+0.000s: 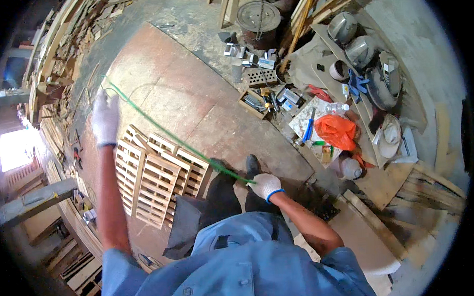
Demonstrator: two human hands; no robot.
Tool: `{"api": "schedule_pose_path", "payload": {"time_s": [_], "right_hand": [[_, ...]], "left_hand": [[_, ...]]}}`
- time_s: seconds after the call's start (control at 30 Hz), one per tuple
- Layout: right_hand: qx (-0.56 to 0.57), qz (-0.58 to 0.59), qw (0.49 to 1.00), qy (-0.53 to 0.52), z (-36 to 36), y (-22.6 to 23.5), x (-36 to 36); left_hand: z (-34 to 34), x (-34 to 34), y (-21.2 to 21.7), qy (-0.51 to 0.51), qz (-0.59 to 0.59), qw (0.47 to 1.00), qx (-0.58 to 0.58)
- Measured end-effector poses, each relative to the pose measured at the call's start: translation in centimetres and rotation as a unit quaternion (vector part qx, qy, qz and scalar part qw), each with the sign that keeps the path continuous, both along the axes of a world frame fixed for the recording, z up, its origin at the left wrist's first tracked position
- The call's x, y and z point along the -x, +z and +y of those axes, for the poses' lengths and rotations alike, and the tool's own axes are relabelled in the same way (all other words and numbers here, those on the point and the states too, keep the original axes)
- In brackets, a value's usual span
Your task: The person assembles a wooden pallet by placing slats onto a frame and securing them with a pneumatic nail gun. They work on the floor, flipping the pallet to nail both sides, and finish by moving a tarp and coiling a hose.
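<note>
A long green strap [163, 128] runs slantwise across the view in front of me, stretched between my two gloved hands. My left hand [106, 118], in a whitish work glove, is reached far out at the upper left and closed at the strap's far end; its fingertips are blurred. Close to my body, my right hand [266, 187] wears a white glove with a blue cuff. Its fingers are closed round the strap's near end. Slatted wooden pallet-like frames [157, 177] lie stacked on the floor below the strap, nearest to my left forearm.
Large reddish-brown boards [193, 92] cover the floor. On the right are an orange plastic bag [335, 132], a clear bottle [338, 108], a wooden tool box [253, 103] and a perforated brick [261, 77]. A lidded metal bucket [259, 23] stands farther back. Scrap wood [79, 44] piles up far left.
</note>
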State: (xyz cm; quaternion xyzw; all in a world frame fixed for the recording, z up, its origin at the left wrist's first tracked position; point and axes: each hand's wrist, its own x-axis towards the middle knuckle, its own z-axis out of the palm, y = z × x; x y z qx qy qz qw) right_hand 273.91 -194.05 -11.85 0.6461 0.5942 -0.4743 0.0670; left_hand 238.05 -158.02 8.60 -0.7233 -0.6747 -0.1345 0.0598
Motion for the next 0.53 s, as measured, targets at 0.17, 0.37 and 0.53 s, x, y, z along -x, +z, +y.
{"api": "schedule_pose_path", "payload": {"time_s": [0.17,0.37,0.53], "right_hand": [[-0.18,-0.081,0.977,-0.085,5.0,2.2,2.4],[-0.249,-0.087,0.965,-0.006,11.2,3.4,7.1],[-0.136,-0.111,0.98,0.093,12.7,1.1,12.1]], "left_hand": [[-10.4,-11.9,-8.8,-0.088,-0.373,0.867,0.318],[-13.2,-16.8,-17.4,-0.168,-0.337,0.802,0.464],[-10.5,-17.5,-19.8,0.079,-0.559,0.458,0.687]]}}
